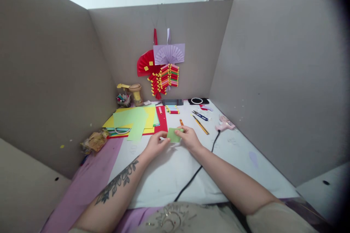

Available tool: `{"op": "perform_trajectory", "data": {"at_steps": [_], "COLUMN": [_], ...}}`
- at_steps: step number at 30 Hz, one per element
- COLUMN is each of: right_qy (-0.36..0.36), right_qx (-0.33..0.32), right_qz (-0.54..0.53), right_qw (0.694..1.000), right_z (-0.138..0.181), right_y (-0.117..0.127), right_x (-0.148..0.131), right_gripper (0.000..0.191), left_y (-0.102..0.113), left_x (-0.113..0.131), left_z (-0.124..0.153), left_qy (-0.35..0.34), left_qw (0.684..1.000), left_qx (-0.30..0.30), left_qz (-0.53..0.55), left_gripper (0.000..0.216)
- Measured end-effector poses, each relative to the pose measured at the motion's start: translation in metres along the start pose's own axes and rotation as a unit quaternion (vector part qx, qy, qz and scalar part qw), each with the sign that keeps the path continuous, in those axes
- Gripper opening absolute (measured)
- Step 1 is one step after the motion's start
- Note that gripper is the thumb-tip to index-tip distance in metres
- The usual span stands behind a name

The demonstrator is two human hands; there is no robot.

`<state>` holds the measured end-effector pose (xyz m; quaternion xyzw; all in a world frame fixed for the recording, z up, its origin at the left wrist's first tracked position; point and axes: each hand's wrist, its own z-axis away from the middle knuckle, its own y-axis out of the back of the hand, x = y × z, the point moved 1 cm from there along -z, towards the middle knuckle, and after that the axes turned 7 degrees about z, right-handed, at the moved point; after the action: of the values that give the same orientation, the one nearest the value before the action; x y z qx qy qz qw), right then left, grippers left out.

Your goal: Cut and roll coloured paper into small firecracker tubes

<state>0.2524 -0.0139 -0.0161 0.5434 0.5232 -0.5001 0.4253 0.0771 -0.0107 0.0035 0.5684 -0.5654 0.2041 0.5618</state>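
Observation:
A small green piece of paper (173,136) is held up over the white tabletop between my two hands. My left hand (157,143) pinches its left edge between thumb and fingers. From the other side, my right hand (188,137) grips its upper right part. Just beyond the right fingers lies a thin orange strip (181,122). Farther back are several small rolled paper tubes (173,111) with yellow ends, and a pink roll (160,110) rests on red paper.
Coloured paper sheets (133,118) are stacked at left, near a cup (136,94). Blue thread snips (200,115), a yellow craft knife (201,125) and a pink glue gun (225,123) lie right; its black cord (191,179) runs forward. Paper fan ornaments (169,54) hang on the grey partition.

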Motion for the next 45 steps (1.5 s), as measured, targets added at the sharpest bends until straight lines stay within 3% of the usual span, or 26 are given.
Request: {"op": "perform_trajectory", "data": {"at_steps": [9, 19, 30, 37, 45], "right_qy": [-0.005, -0.022, -0.084, 0.013, -0.049], "right_qx": [-0.062, -0.027, 0.017, -0.027, 0.031], "right_qz": [-0.042, 0.016, -0.072, -0.026, -0.111], "right_qw": [0.997, 0.999, 0.994, 0.999, 0.992], "right_z": [0.009, -0.002, -0.002, 0.001, -0.002], "right_y": [-0.02, -0.004, -0.003, -0.01, -0.004], "right_x": [-0.004, 0.001, 0.0, 0.0, -0.005], "right_gripper": [0.051, 0.023, 0.032, 0.028, 0.029], "left_y": [-0.002, 0.006, 0.003, 0.004, 0.004], "left_x": [-0.001, 0.003, 0.0, 0.004, -0.001], "left_z": [-0.003, -0.004, -0.004, -0.001, -0.001], "left_qy": [0.048, 0.053, 0.06, 0.025, 0.001], "left_qw": [0.996, 0.993, 0.994, 0.998, 0.998], "left_qx": [0.069, 0.109, 0.082, 0.064, 0.035], "left_qz": [0.026, -0.005, 0.047, -0.012, -0.049], "left_gripper": [0.017, 0.016, 0.019, 0.019, 0.02]}}
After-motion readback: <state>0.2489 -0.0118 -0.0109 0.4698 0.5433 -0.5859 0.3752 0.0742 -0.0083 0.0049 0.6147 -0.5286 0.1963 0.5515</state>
